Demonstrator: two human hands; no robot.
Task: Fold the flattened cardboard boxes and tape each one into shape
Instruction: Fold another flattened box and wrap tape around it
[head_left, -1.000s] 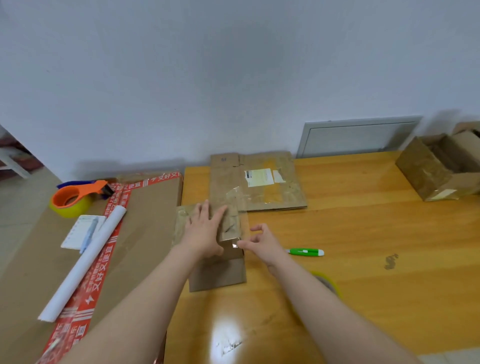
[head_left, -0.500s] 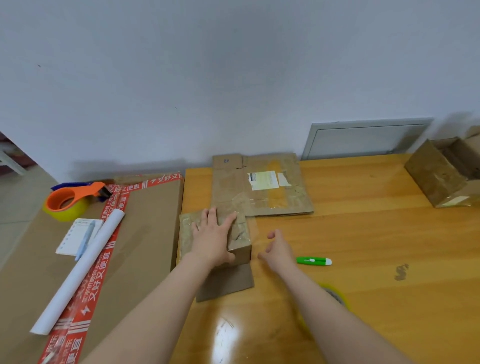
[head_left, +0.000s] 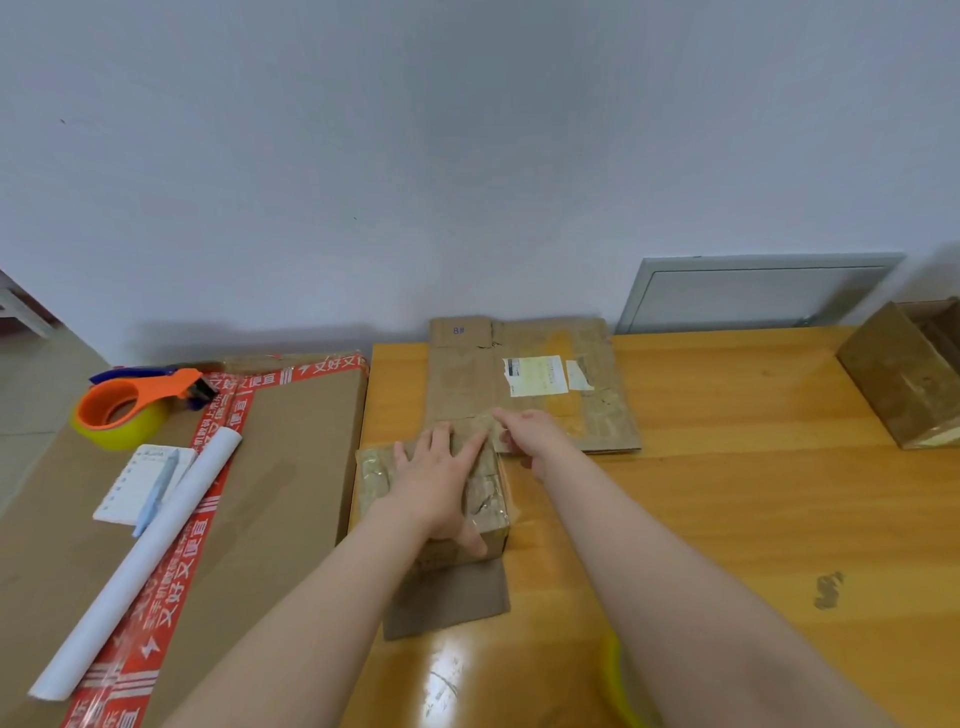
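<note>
Small box (head_left: 491, 501): we see it on the wooden table (head_left: 727, 499) near the left edge, glossy with tape, one flap (head_left: 447, 597) lying flat toward us.
Left hand (head_left: 441, 483): spread flat on the box top, fingers straight, gripping nothing.
Right hand (head_left: 532, 436): at the box's far right corner, index finger stretched along the edge; we cannot tell whether it pinches anything.
Flattened box (head_left: 540, 431): just behind, bearing a white label.
Tape dispenser (head_left: 124, 410): orange, well to the left on a large cardboard sheet (head_left: 291, 467).
</note>
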